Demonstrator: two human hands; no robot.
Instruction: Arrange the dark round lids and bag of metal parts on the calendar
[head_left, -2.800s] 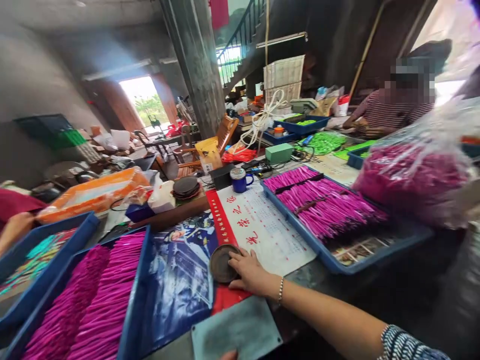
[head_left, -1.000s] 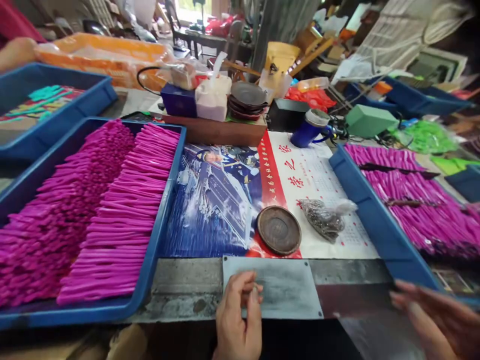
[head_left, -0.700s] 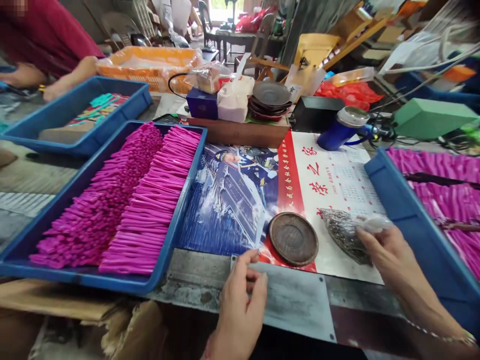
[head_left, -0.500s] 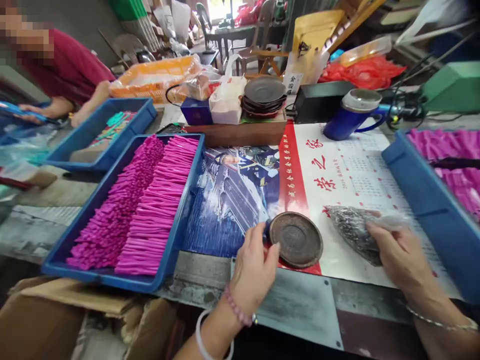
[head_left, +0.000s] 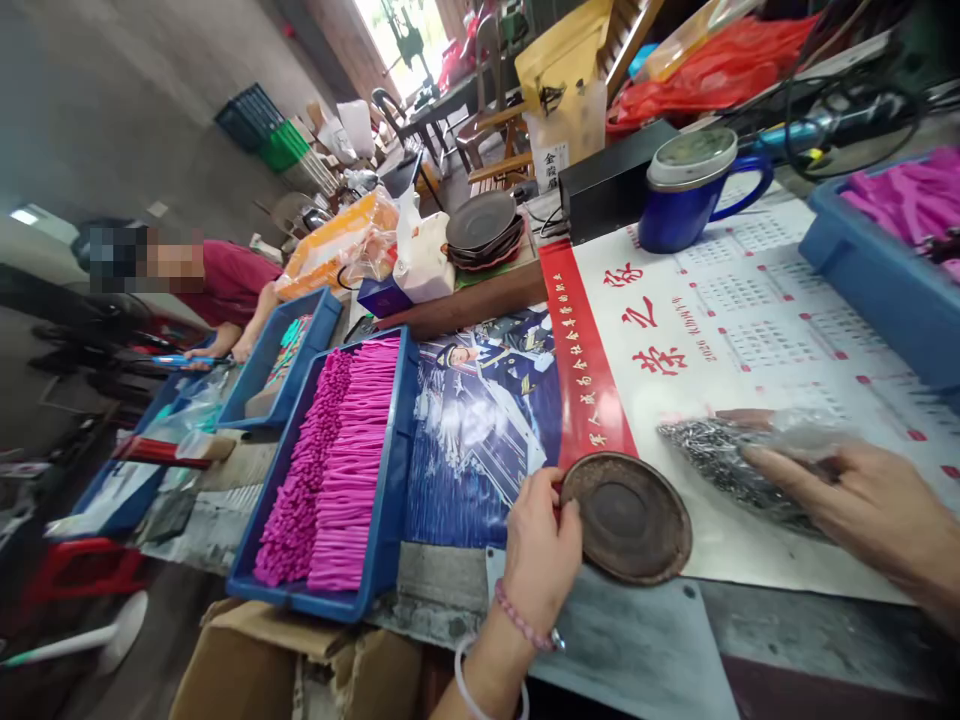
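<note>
More of the workshop's upper left now shows in my view, with the co-worker in a red top (head_left: 229, 275) in it, and the calendar poster (head_left: 592, 370) spreads from the centre to the right edge. The blue tray (head_left: 391, 500) of pink sticks (head_left: 345, 480) sits left of centre. My left hand (head_left: 538, 545) no longer hangs apart over the grey plate (head_left: 645, 640) — its thumb and fingers now pinch the left rim of the brown dish (head_left: 626, 515), right of centre and low. So both hands seem engaged at once, I judge. My left forearm rises from the bottom edge; my right hand (head_left: 877, 510) comes in from the right, gripping the clear bag of dark bits (head_left: 709, 460) — whether it's lifted, I can't tell.
</note>
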